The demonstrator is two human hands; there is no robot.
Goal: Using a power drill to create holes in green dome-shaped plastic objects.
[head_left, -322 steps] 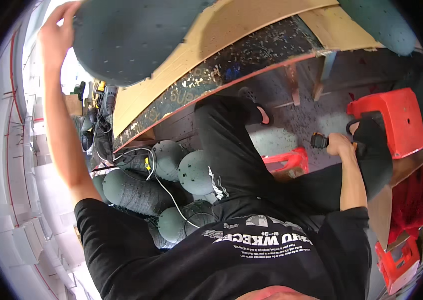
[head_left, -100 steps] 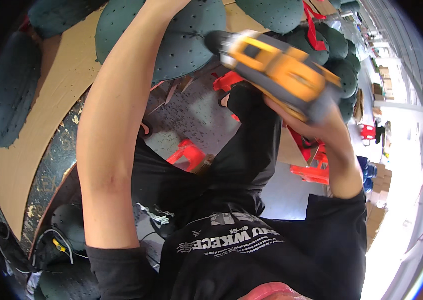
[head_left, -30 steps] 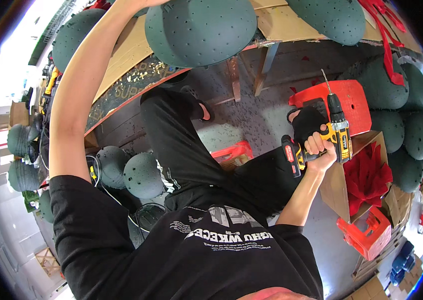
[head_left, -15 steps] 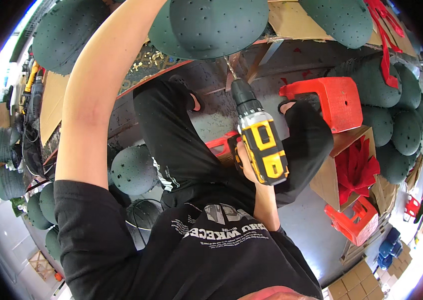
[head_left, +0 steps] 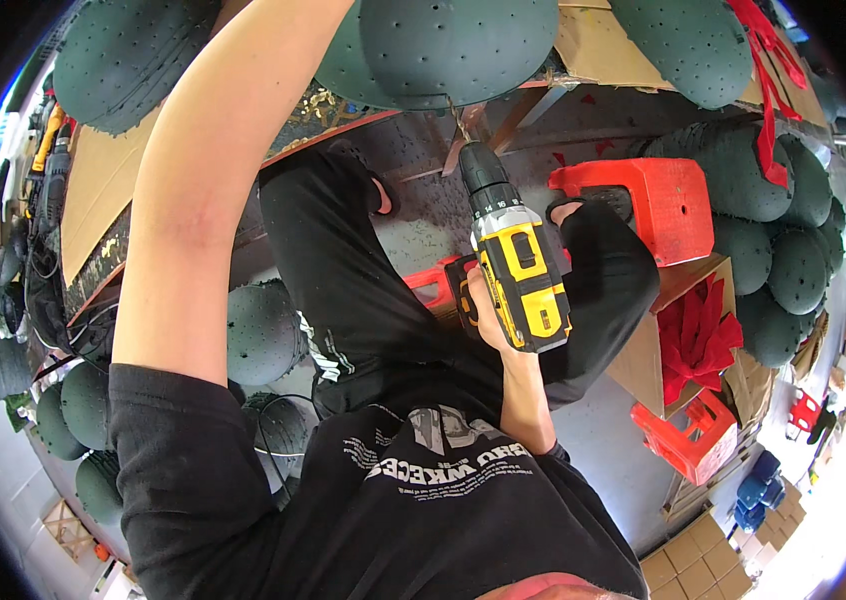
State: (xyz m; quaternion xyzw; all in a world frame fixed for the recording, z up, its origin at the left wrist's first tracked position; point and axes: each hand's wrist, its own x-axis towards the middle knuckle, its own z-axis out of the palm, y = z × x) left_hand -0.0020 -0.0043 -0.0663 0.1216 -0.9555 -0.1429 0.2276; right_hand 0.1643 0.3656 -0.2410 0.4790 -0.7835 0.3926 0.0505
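My right hand (head_left: 486, 310) is closed round the handle of a yellow and black cordless drill (head_left: 523, 275). The drill points away from me, up the picture. Its bit (head_left: 460, 122) meets the near edge of a dark green dome-shaped shell (head_left: 458, 50) dotted with small holes; how deep the bit sits I cannot tell. A thin dark curl shows by the bit's tip. My left arm (head_left: 193, 200) reaches forward past the left side of this shell, and its hand lies beyond the top edge of the picture.
Stacked green shells stand on the workbench at far left (head_left: 133, 60) and far right (head_left: 683, 45). More shells (head_left: 798, 265) are piled at the right. A red plastic stool (head_left: 678, 210) and a cardboard box (head_left: 635, 365) holding red cloth (head_left: 698, 335) are beside my right leg.
The drill has shifted slightly up and left in the picture, and its bit now overlaps the shell's edge. The whole view has moved a little. My right hand keeps its grip.
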